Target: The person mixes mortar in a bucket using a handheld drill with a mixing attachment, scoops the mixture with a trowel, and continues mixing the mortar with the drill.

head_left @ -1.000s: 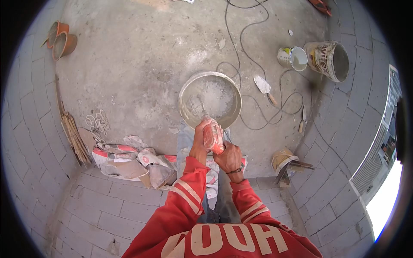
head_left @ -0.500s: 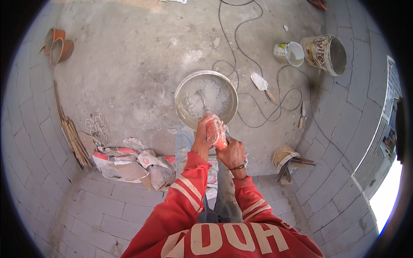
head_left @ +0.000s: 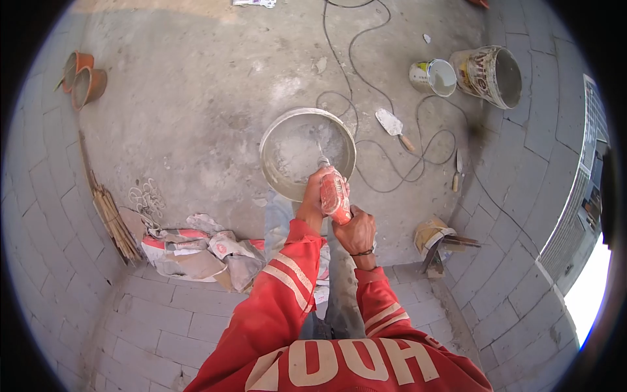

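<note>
A red power drill point(head_left: 336, 198), dusty on top, is held in both hands over a round bucket point(head_left: 263, 159). My left hand point(head_left: 315, 194) wraps around the front of the drill, near its chuck. Behind it, my right hand point(head_left: 354, 231) grips the rear end, where the handle is hidden under the fingers. From the chuck a thin shaft points down into pale grey powdery mix point(head_left: 297, 153) inside the bucket. The lower end of the shaft is buried or too blurred to make out.
A trowel point(head_left: 390, 123) and a dark cable point(head_left: 366, 85) lie right of the bucket. Beyond stand a small white bucket point(head_left: 423, 78) and a larger bucket point(head_left: 475, 73). Crumpled bags point(head_left: 189, 255) and wooden sticks point(head_left: 112, 219) lie left; orange buckets point(head_left: 90, 89) sit by the wall.
The drill and both hands have shifted slightly to the right over the bucket. The shaft now enters the mix farther right. The whole view has moved a little.
</note>
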Demonstrator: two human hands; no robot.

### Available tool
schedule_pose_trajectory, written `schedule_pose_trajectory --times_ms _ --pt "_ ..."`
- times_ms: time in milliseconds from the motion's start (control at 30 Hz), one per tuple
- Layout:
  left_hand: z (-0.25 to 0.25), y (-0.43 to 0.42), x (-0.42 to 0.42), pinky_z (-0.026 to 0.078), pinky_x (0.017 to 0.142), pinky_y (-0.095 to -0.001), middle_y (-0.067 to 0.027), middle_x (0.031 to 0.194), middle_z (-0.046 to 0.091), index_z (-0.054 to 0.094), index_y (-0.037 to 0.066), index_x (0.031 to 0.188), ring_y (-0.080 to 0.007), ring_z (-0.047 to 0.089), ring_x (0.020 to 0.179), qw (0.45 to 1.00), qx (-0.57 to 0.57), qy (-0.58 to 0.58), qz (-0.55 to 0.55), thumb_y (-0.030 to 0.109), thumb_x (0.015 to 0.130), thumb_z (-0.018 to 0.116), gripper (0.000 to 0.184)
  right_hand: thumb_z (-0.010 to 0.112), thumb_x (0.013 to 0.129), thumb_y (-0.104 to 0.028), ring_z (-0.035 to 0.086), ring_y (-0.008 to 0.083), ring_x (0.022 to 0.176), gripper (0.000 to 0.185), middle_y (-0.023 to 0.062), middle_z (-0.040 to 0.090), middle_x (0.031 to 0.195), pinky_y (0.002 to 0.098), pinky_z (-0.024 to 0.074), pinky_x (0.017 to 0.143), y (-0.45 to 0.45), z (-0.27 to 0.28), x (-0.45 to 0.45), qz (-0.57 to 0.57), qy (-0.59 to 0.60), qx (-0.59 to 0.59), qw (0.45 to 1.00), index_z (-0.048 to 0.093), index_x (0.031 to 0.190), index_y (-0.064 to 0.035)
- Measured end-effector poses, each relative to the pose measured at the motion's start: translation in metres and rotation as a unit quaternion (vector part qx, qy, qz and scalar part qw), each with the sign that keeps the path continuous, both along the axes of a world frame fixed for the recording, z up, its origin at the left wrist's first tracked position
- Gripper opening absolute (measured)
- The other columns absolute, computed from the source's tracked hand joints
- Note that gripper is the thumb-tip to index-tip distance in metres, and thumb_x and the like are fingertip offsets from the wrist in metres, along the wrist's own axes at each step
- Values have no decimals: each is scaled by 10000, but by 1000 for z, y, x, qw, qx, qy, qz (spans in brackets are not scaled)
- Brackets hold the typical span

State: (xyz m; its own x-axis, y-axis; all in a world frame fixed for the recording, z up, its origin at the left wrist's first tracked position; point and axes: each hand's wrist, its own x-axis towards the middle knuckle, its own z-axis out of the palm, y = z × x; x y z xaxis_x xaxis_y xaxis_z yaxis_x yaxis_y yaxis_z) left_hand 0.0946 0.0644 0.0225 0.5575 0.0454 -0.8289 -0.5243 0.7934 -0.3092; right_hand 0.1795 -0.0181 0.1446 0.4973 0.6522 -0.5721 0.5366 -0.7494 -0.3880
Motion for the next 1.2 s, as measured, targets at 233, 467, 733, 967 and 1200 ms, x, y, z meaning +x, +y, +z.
schedule_pose_trajectory --times_ms 233,467,733,967,1200 --pt "5 -31 21 600 669 -449 -122 844 638 569 104 988 -306 668 714 999 -13 14 -37 264 874 748 267 764 719 -190 703 482 769 252 273 709 777 505 558 707 -37 -5 9 -47 8 -14 999 723 850 20" --pt "-1 -82 10 592 678 -430 -136 860 659 599 53 1001 -290 669 718 999 -21 -4 -25 315 886 718 310 776 754 -254 692 494 745 277 291 695 769 537 546 677 -77 -2 7 11 14 -49 999 665 777 -1" --pt "9 -104 -12 600 691 -442 -155 864 670 616 45 1001 -299 675 716 999 -8 31 -5 326 897 715 316 772 740 -220 696 480 758 234 263 709 778 531 562 702 -71 21 -4 38 24 -86 995 717 822 -7" --pt "21 -98 -46 591 649 -440 -157 817 668 628 40 930 -312 673 684 998 -19 40 36 331 930 687 297 796 750 -265 699 469 759 276 252 710 775 535 556 697 -59 29 -28 62 47 -99 992 710 831 -16" --pt "16 -106 -78 607 693 -425 -181 925 676 610 -5 1034 -320 690 760 997 -14 64 34 403 909 691 435 813 747 -293 705 451 754 307 243 710 773 525 557 693 -61 24 -49 90 57 -83 991 701 829 -20"
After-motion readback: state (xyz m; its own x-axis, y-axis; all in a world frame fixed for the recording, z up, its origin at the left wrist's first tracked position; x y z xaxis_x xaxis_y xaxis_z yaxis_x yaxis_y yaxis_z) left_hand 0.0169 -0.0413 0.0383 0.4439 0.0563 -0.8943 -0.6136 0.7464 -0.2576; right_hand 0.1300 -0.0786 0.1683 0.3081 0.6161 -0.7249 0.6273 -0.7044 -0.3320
